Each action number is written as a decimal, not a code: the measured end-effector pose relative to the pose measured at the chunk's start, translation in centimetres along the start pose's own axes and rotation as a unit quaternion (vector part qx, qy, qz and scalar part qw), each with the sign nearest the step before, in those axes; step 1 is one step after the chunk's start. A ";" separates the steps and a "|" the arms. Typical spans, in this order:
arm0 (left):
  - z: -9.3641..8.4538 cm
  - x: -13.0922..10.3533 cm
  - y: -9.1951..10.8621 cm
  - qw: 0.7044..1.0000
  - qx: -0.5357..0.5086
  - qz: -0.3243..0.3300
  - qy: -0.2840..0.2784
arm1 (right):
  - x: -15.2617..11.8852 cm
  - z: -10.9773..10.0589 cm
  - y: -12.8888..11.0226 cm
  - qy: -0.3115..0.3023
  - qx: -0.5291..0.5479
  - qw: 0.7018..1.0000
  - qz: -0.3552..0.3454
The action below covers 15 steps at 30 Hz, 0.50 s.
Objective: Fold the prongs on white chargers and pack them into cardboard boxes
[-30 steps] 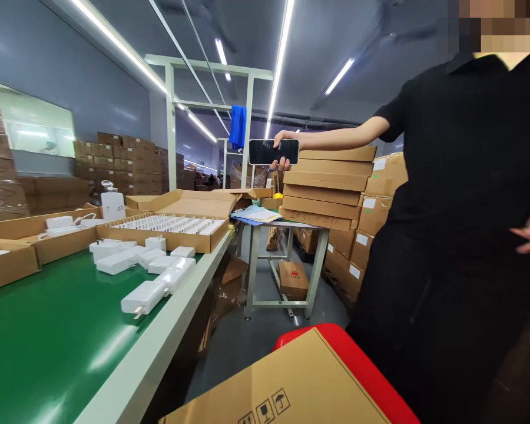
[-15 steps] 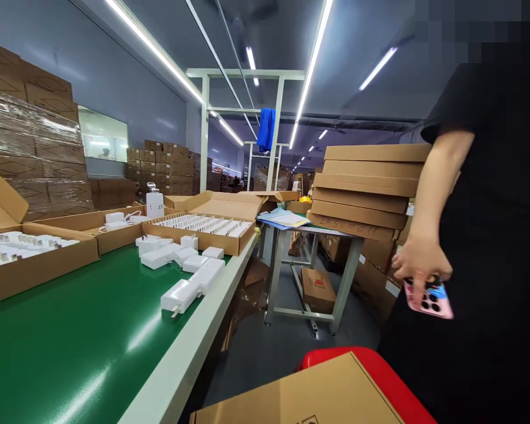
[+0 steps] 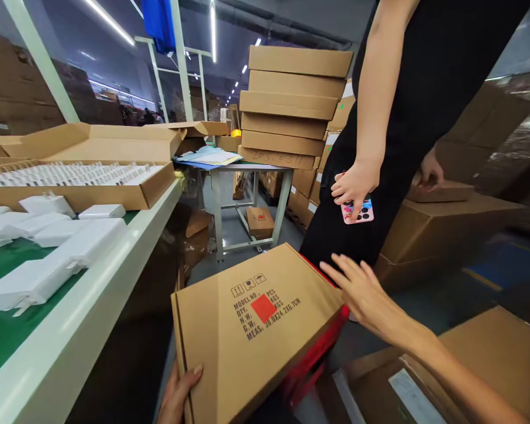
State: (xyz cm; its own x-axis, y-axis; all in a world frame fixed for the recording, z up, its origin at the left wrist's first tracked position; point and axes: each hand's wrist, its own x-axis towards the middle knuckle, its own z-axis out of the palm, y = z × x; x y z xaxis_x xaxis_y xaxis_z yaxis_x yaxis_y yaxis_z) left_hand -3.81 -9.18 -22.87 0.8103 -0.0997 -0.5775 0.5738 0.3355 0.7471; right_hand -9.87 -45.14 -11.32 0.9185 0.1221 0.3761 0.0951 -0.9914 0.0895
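A closed flat cardboard box (image 3: 229,359) with printed lettering and a red square on its lid lies tilted in front of me, over a red stool (image 3: 311,359). My left hand (image 3: 179,391) grips its near left edge, thumb on the lid and the other fingers mostly hidden beneath. At the box's right corner is my right hand (image 3: 357,291), fingers stretched and spread, palm toward the box; whether it touches cannot be made out.
Left, a green-topped bench (image 3: 92,330) carries white plug adapters (image 3: 75,259) and an open carton of them (image 3: 145,191). Flat boxes (image 3: 287,106) are stacked on a table ahead. A person in black (image 3: 406,129) holds a phone (image 3: 357,211) at right, near large cartons (image 3: 450,229).
The view has swung right and down. Both my hands have come into sight, the left one on the box. More of the box's lid now shows.
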 end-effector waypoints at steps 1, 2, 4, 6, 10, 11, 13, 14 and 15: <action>0.5 1.0 0.1 1.000 -0.004 -0.001 -0.017 | 1.1 -2.2 -1.1 0.078 0.005 0.997 0.012; 0.9 1.8 0.2 0.999 -0.009 0.001 -0.034 | 1.9 -3.9 -2.3 0.148 0.019 0.989 0.023; 1.4 3.0 0.2 0.998 -0.015 0.013 -0.063 | 3.1 -5.1 -4.4 0.247 0.044 0.967 0.052; 1.5 3.4 0.1 0.997 -0.016 0.024 -0.078 | 4.1 -2.7 -5.8 0.239 0.067 0.966 0.076; 1.5 3.3 -0.1 0.996 -0.012 0.025 -0.088 | 5.8 6.4 -6.2 -0.071 0.144 0.985 0.056; 1.4 3.2 -0.1 0.996 -0.010 0.025 -0.090 | 6.1 7.6 -5.8 -0.125 0.170 0.976 0.056; 1.5 3.1 0.0 0.995 -0.007 0.030 -0.094 | 6.5 7.5 -4.8 -0.139 0.203 0.966 0.073; 1.5 3.0 0.0 0.995 -0.007 0.033 -0.096 | 6.6 6.5 -4.4 -0.105 0.209 0.969 0.084; 1.6 3.0 0.0 0.994 -0.006 0.036 -0.098 | 6.6 5.1 -4.1 -0.057 0.209 0.972 0.090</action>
State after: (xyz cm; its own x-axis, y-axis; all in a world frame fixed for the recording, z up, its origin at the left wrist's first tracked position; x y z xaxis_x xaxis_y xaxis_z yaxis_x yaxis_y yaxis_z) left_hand -1.18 -10.95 -24.09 0.8575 -0.2562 -0.4462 0.5130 0.3599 0.7793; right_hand -2.22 -40.52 -13.90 0.9690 -0.0381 0.2442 0.0543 -0.9311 -0.3607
